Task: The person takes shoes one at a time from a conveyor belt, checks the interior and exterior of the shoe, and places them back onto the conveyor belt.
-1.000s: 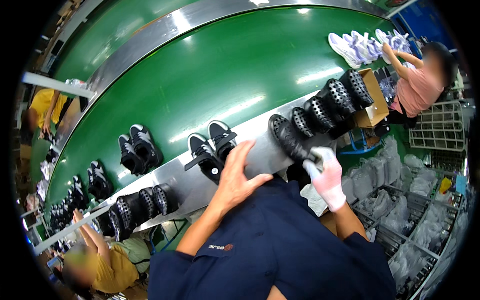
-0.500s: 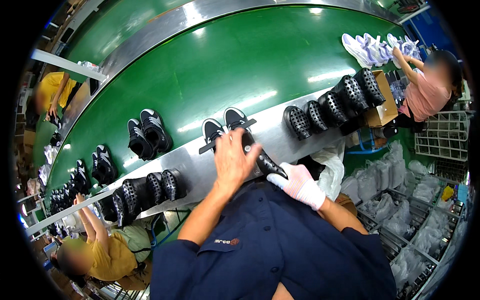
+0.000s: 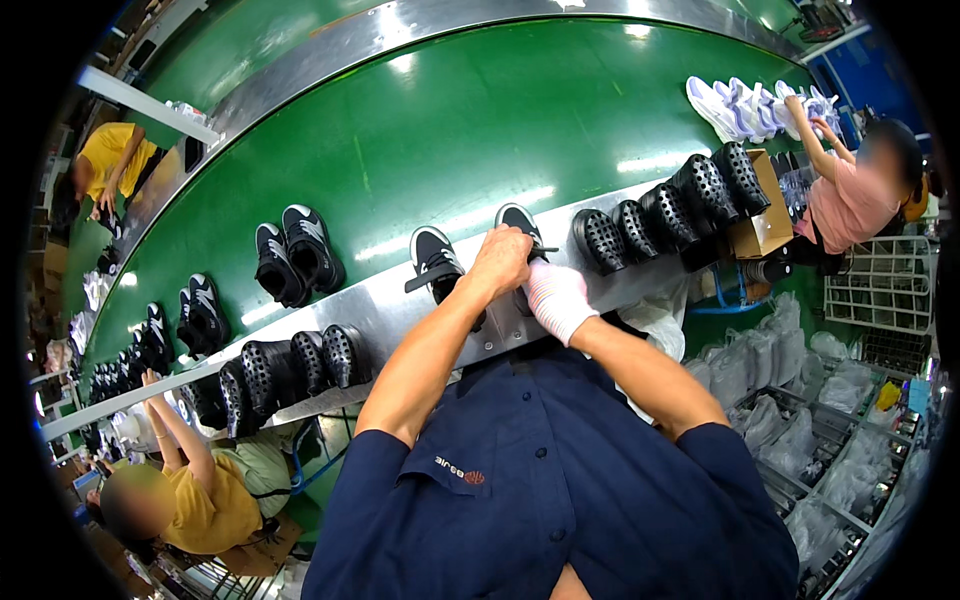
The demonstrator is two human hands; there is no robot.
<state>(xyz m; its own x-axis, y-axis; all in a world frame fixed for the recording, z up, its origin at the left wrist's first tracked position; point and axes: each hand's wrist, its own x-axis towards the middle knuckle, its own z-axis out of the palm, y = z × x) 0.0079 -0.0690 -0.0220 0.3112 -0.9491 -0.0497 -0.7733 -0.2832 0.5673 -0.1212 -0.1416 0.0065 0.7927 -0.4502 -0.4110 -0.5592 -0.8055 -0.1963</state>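
A black shoe with a pale toe (image 3: pixel 516 217) points away from me on the steel ledge, its middle and heel mostly covered by my hands. My bare left hand (image 3: pixel 503 260) is closed over its upper, near a dark strap that sticks out to the right. Against its right rear side, my right hand (image 3: pixel 556 298) in a white-and-pink striped glove is curled, fingertips hidden. The matching shoe (image 3: pixel 432 250) stands just left, a black strap (image 3: pixel 434 277) lying across it. The perforated shoe form seen earlier in the right hand is not visible now.
Black perforated shoe forms (image 3: pixel 645 222) stand in rows on both sides, and black shoe pairs (image 3: pixel 292 255) line the green belt (image 3: pixel 430 130) leftward. A cardboard box (image 3: pixel 765 215) sits at the right. Co-workers in yellow (image 3: pixel 215 515) and pink (image 3: pixel 850 200) work nearby.
My right hand has moved forward and up to the right-hand shoe with the black perforated form, which is now hidden. My left hand has shifted right and closed over the shoe.
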